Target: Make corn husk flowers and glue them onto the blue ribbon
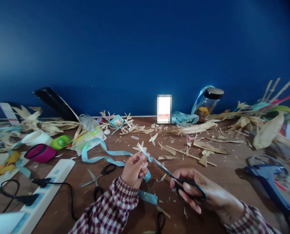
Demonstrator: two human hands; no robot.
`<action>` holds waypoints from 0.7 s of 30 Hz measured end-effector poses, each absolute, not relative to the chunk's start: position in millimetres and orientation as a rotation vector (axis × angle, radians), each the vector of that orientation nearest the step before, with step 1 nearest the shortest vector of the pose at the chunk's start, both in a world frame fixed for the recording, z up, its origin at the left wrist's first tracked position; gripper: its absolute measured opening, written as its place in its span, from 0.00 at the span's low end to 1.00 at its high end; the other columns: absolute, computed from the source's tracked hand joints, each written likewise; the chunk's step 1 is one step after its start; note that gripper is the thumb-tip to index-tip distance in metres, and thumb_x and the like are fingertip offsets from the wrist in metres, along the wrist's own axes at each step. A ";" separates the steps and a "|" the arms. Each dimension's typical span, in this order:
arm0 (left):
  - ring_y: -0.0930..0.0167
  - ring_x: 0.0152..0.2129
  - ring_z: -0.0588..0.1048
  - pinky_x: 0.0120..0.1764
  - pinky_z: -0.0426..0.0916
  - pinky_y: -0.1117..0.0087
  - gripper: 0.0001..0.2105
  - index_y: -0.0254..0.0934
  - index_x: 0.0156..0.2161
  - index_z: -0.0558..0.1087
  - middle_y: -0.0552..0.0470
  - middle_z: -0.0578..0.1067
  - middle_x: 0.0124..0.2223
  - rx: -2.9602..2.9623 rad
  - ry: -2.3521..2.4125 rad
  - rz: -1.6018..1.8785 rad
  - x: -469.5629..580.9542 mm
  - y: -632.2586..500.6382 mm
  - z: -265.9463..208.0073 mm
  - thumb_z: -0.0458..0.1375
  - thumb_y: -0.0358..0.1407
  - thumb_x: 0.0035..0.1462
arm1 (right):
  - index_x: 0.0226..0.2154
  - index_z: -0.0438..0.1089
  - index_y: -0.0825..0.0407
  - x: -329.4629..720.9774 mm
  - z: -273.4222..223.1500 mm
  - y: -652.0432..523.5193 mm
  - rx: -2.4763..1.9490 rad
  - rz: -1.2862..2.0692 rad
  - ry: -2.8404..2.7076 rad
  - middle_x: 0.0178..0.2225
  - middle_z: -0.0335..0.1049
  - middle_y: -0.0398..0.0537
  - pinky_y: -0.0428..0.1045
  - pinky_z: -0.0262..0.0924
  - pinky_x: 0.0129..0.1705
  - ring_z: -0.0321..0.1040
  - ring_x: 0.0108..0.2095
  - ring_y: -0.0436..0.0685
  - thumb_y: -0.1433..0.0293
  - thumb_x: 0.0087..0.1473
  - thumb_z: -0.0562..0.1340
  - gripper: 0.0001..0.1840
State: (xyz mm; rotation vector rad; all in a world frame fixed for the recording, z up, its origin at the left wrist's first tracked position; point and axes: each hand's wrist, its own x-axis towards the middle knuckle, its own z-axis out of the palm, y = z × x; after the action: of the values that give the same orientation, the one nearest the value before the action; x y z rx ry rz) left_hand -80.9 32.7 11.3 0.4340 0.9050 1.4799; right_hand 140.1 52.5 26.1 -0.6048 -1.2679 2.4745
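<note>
Blue ribbon (149,158) pinched in left hand (135,169); right hand (201,179) slants scissors (163,167) leftward.

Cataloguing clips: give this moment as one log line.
left hand: pinches husk piece, blue ribbon | right hand: holds scissors, blades by ribbon | nearby: glue gun

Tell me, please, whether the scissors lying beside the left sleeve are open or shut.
Open: the scissors lie on the table with their blades spread apart in a V.
</note>
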 end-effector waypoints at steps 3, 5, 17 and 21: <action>0.88 0.09 0.51 0.11 0.47 0.86 0.16 0.32 0.25 0.68 0.62 0.66 0.19 0.417 0.912 1.487 -81.4 33.1 10.7 0.70 0.36 0.35 | 0.39 0.67 0.59 141.3 24.3 53.3 -0.603 2.487 -1.248 0.20 0.64 0.40 0.35 0.55 0.14 0.56 0.14 0.40 0.59 0.48 0.65 0.22; 0.88 0.09 0.52 0.11 0.48 0.86 0.16 0.32 0.25 0.69 0.60 0.70 0.22 0.392 0.921 1.499 -81.6 33.6 10.7 0.70 0.36 0.34 | 0.39 0.67 0.58 141.3 23.8 53.5 -0.601 2.493 -1.237 0.20 0.64 0.40 0.35 0.55 0.14 0.55 0.14 0.40 0.59 0.48 0.65 0.21; 0.88 0.10 0.51 0.11 0.47 0.86 0.16 0.32 0.29 0.72 0.57 0.70 0.23 0.436 0.966 1.428 -79.8 31.7 10.8 0.69 0.38 0.36 | 0.38 0.68 0.58 138.7 21.0 52.9 -0.604 2.474 -1.216 0.20 0.64 0.41 0.35 0.56 0.14 0.57 0.15 0.41 0.61 0.49 0.64 0.19; 0.88 0.10 0.50 0.12 0.45 0.86 0.17 0.31 0.31 0.73 0.59 0.67 0.19 0.467 0.977 1.348 -79.6 31.5 11.3 0.69 0.40 0.37 | 0.38 0.68 0.58 138.7 20.1 53.4 -0.585 2.488 -1.211 0.20 0.65 0.41 0.36 0.57 0.14 0.58 0.15 0.41 0.61 0.50 0.64 0.18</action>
State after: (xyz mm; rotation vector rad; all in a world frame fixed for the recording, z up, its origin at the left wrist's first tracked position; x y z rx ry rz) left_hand -79.6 31.5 11.3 0.4667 0.9768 1.3480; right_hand 138.7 53.4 20.1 -0.5851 -1.2111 2.4878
